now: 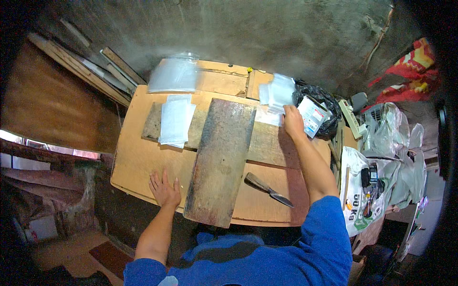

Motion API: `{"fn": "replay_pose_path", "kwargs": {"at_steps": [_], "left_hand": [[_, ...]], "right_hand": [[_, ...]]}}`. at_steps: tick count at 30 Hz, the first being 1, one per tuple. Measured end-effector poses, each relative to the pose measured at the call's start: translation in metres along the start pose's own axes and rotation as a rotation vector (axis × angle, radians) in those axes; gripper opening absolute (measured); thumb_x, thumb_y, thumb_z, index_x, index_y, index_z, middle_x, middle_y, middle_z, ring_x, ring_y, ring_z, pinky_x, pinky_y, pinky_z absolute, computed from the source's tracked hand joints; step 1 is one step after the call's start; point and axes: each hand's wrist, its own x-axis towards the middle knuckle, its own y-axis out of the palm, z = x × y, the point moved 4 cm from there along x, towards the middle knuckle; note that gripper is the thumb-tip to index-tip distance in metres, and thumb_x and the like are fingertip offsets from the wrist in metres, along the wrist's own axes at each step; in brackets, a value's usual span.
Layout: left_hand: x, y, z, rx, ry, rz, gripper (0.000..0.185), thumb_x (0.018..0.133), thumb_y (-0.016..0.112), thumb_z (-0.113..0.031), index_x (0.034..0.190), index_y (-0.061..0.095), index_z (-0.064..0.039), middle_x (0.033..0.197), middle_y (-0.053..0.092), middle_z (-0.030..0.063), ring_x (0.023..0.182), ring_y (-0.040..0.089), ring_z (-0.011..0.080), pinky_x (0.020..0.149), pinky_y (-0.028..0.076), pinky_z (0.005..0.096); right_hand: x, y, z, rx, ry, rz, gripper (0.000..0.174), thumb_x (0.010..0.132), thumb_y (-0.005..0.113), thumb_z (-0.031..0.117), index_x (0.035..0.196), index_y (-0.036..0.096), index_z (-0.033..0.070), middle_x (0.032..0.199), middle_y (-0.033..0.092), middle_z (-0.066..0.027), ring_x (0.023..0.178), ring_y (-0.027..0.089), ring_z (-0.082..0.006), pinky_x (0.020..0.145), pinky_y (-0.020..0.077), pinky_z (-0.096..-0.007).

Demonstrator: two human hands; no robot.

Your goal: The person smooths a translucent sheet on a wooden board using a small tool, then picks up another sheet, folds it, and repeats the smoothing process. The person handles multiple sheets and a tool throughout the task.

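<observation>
My left hand [166,191] rests palm down on the light wooden tabletop [134,162], fingers spread and nothing in them. At the far right, my right hand [293,121] touches the near edge of a pile of clear plastic sleeves [281,93]; whether its fingers pinch one is hidden. A long worn wooden board [222,161] lies between my arms, across another board [270,144]. To its right is a knife [268,189] with a dark handle. Several translucent sleeves [176,121] lie fanned out left of the long board, and a larger stack of plastic [173,75] sits behind them.
A black plastic bag [322,107] with a printed packet [312,116] stands beside my right hand. Further right are a power strip [350,118] and a white sack [357,189] with small items on it. Wooden planks [82,69] lean at the left; a concrete wall [229,32] stands behind.
</observation>
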Motion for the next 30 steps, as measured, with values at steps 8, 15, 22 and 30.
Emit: {"fn": "replay_pose_path", "kwargs": {"at_steps": [8,15,22,30], "left_hand": [[0.003,-0.003,0.000,0.011,-0.039,0.081,0.075,0.096,0.053,-0.047,0.157,0.023,-0.016,0.161,0.018,0.0203,0.152,0.006,0.0356,0.123,0.004,0.0506],[0.004,0.000,0.003,-0.026,-0.033,0.089,0.076,0.095,0.054,-0.047,0.157,0.023,-0.016,0.161,0.018,0.0220,0.152,0.007,0.0373,0.123,0.003,0.0512],[0.005,-0.001,0.002,-0.008,-0.023,0.075,0.076,0.095,0.054,-0.049,0.157,0.024,-0.016,0.160,0.019,0.0220,0.152,0.007,0.0370,0.123,0.002,0.0512],[0.002,-0.003,0.003,-0.025,-0.001,0.062,0.074,0.095,0.053,-0.049,0.156,0.027,-0.015,0.159,0.022,0.0225,0.151,0.007,0.0374,0.122,0.003,0.0522]], "right_hand": [[0.059,0.044,-0.022,-0.126,0.052,0.264,0.031,0.084,0.051,0.000,0.114,0.062,0.000,0.118,0.064,-0.0204,0.113,0.060,-0.0370,0.096,0.0500,-0.0444],[0.077,0.058,-0.028,-0.192,0.124,0.458,0.025,0.086,0.051,0.007,0.107,0.064,0.005,0.110,0.068,-0.0214,0.105,0.066,-0.0386,0.091,0.0532,-0.0476],[0.084,0.039,-0.024,-0.085,0.158,0.213,0.023,0.086,0.052,0.008,0.107,0.062,0.006,0.100,0.069,-0.0219,0.095,0.067,-0.0414,0.082,0.0529,-0.0512],[0.096,-0.065,0.020,-0.004,0.092,-0.278,0.022,0.086,0.059,0.012,0.108,0.063,0.008,0.096,0.070,-0.0186,0.085,0.068,-0.0383,0.074,0.0544,-0.0488]]}}
